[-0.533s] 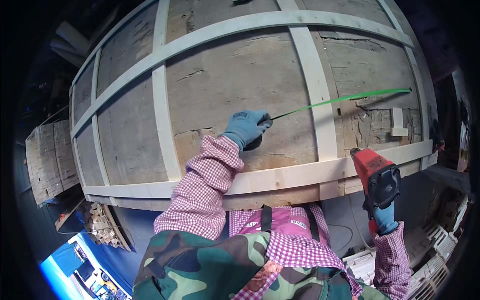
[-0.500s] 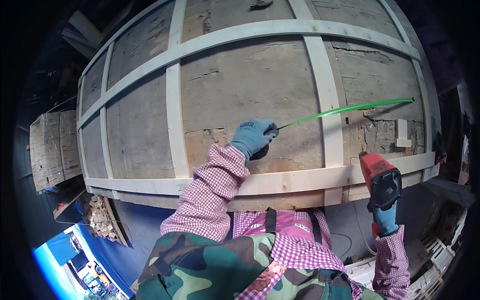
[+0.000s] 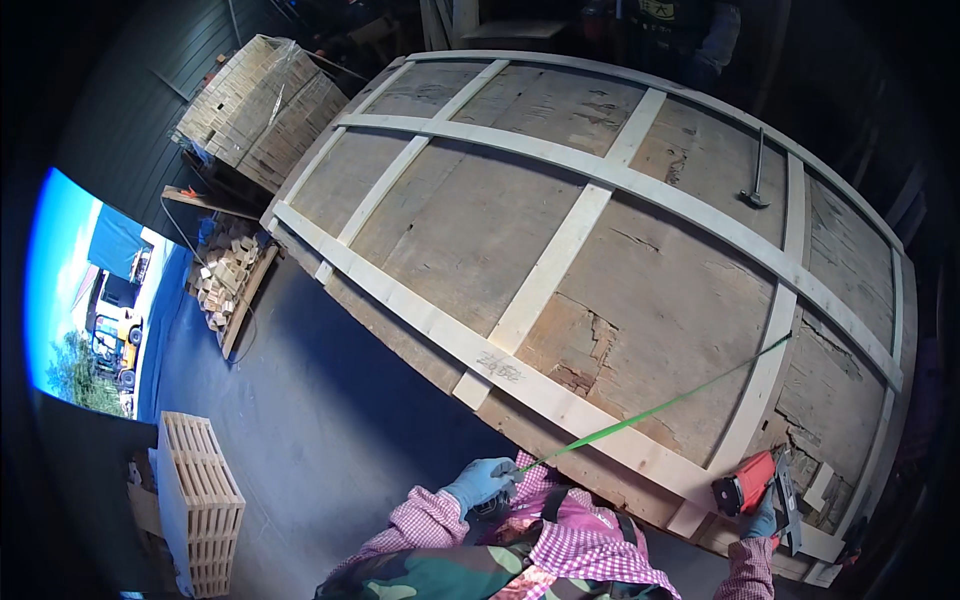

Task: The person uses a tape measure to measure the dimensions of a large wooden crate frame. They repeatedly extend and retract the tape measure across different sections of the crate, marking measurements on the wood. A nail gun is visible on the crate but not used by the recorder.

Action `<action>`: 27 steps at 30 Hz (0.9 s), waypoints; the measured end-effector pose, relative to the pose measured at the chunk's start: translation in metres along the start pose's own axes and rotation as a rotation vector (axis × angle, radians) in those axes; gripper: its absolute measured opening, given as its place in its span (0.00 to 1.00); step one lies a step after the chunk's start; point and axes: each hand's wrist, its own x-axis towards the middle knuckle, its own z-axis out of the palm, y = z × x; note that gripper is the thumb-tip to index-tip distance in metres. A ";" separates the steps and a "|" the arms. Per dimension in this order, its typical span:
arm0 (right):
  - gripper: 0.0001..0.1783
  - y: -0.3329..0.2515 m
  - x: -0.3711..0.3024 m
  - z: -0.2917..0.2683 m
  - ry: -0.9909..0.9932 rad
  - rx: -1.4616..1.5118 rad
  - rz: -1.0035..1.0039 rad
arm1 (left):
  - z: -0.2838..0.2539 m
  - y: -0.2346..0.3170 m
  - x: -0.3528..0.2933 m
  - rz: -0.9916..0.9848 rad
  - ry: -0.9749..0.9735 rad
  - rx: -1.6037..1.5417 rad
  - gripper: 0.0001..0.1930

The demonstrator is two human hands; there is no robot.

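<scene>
My left hand (image 3: 483, 482), in a blue-grey glove, is closed around a dark tape measure at the panel's near edge, close to my body. Its green blade (image 3: 650, 412) slants up to the right over the slats, its tip above the panel. My right hand (image 3: 762, 518), also gloved, grips a red and black nail gun (image 3: 745, 484) at the near right edge. The gun is over the near long slat (image 3: 575, 405). Pale wooden slats lie in a grid on a large worn plywood panel (image 3: 700, 290).
A hammer (image 3: 758, 190) lies on the far part of the panel. At the left are a wrapped stack of wood (image 3: 260, 105), a heap of wood blocks (image 3: 225, 275) and a slatted wooden stack (image 3: 205, 500). Another person (image 3: 690, 35) stands beyond the panel.
My view has swung left, bringing the floor and the slatted stack into sight. My left hand has drawn back to the near edge with the tape measure; the nail gun has turned in my right hand.
</scene>
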 end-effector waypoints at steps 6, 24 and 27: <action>0.50 -0.044 -0.007 -0.015 0.075 -0.183 0.048 | 0.015 -0.003 -0.055 0.072 0.018 -0.046 0.11; 0.24 -0.282 -0.141 0.042 -0.483 1.197 -0.222 | -0.081 0.032 -0.083 -0.078 -0.041 -0.025 0.11; 0.31 -0.357 -0.139 0.021 -0.758 1.296 -0.008 | -0.137 0.059 -0.052 -0.075 -0.245 0.073 0.12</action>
